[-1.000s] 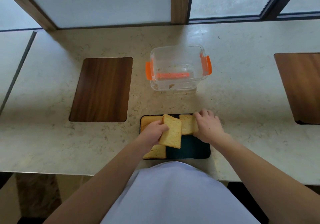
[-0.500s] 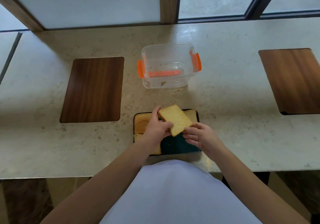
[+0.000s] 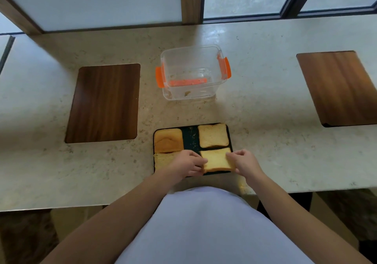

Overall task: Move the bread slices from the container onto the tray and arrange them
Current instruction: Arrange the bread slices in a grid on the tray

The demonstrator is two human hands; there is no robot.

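Observation:
A black tray [image 3: 190, 139] lies near the counter's front edge with several bread slices on it. One browner slice [image 3: 168, 142] sits at the back left, a pale slice [image 3: 213, 135] at the back right, and another slice [image 3: 161, 159] at the front left, partly under my left hand. My left hand [image 3: 186, 164] and my right hand [image 3: 243, 162] each pinch a side of a yellow slice [image 3: 217, 160] at the tray's front right. The clear container [image 3: 192, 74] with orange clips stands behind the tray, holding only crumbs.
A dark wooden board [image 3: 104, 102] is set into the marble counter at the left, and another wooden board [image 3: 338, 88] at the right. Windows run along the back wall. The counter's front edge is just below the tray.
The slice that my left hand held up over the tray has come down to the front right spot, now held by both hands. The back right slice lies uncovered.

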